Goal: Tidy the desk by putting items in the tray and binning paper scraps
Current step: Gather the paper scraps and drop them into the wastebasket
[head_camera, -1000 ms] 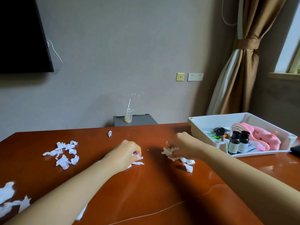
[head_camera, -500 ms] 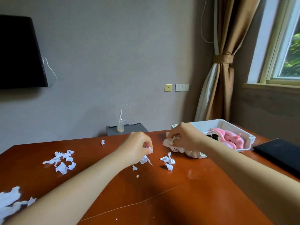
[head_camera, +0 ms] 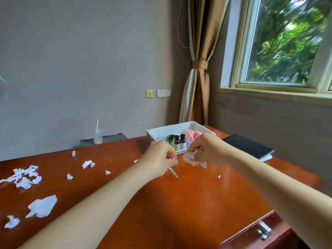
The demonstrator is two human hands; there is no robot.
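Your left hand (head_camera: pixel 159 159) is pinched around a small paper scrap (head_camera: pixel 173 171) at centre frame, above the desk (head_camera: pixel 188 203). Your right hand (head_camera: pixel 208 150), just to its right, grips a crumpled wad of scraps (head_camera: pixel 193 159). Behind both hands sits the white tray (head_camera: pixel 179 127), holding two dark bottles (head_camera: pixel 179 141) and a pink item (head_camera: pixel 193 133). More loose scraps (head_camera: pixel 25 178) lie scattered across the left and lower left of the desk.

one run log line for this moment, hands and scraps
left hand: pinching paper scrap | right hand: holding scrap bundle | loose scraps: on desk | tray: filled
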